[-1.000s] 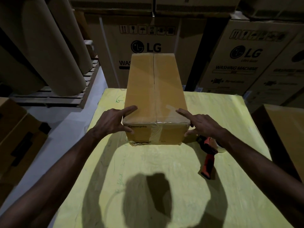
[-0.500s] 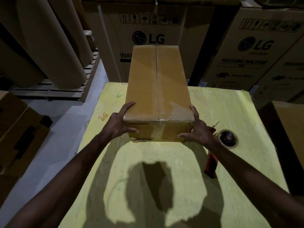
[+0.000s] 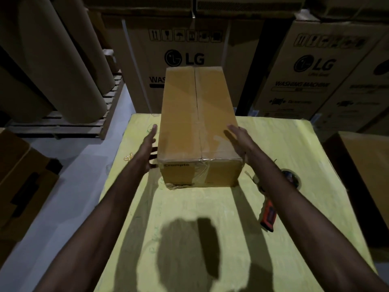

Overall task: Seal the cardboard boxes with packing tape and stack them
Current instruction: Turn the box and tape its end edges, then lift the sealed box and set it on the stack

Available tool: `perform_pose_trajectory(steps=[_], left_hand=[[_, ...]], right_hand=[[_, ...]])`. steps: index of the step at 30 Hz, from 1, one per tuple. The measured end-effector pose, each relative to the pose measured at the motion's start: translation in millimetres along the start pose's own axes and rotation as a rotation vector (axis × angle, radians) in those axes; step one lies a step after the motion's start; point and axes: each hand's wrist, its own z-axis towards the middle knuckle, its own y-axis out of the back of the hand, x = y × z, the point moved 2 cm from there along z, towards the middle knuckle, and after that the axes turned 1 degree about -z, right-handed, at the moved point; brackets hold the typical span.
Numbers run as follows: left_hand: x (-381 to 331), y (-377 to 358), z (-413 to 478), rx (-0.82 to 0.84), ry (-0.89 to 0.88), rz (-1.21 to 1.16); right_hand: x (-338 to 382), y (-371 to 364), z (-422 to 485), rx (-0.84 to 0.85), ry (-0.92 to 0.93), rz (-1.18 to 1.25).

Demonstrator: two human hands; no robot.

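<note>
cardboard box (image 3: 197, 127) is sitting on the yellow table (image 3: 189, 207); left hand (image 3: 149, 142) at its nine o'clock, right hand (image 3: 239, 140) at three, both straight-fingered, grasping nothing. tape dispenser (image 3: 268, 216) is lying at four.

Bare left forearm (image 3: 117, 203), bare right forearm (image 3: 294, 199), bare left grip (image 3: 148, 148), bare right grip (image 3: 240, 142)

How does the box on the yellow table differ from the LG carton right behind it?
The table box is smaller and nearly plain, with clear tape on its seam; the LG carton is much larger, printed with a logo and handling symbols. Both are brown cardboard.
</note>
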Motion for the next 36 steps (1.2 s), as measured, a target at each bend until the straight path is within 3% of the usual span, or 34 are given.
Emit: perform_pose_trajectory(steps=[2, 4, 7, 9, 15, 22, 28, 36], left_hand=[[5.9, -13.2, 6.5, 0.153, -0.050, -0.060], [15.8, -12.9, 20.2, 0.093, -0.070, -0.054], [32.6, -2.9, 53.6, 0.054, -0.037, -0.054], [32.6, -2.6, 50.5, 0.043, -0.007, -0.060], [23.0, -3.3, -4.9, 0.085, 0.014, -0.106], [-6.1, -29.0, -110.8, -0.042, -0.182, -0.137], [-20.6, -83.9, -179.7, -0.088, -0.338, -0.115], [18.8, -219.0, -268.6, 0.052, -0.507, -0.040]], right_hand=[[-4.4, -0.7, 7.3, 0.014, -0.016, -0.145], [-9.4, 1.7, -0.4, 0.033, -0.040, -0.149], [-9.8, -2.4, -27.4, 0.191, -0.190, 0.042], [-12.9, -2.0, -27.2, 0.189, -0.236, 0.073], [-25.4, -2.5, -40.6, 0.171, -0.182, 0.096], [-1.6, 16.2, -90.7, 0.150, 0.031, 0.071], [51.1, 76.9, -157.1, 0.158, 0.181, 0.089], [34.1, 240.5, -254.9, 0.063, 0.257, 0.236]])
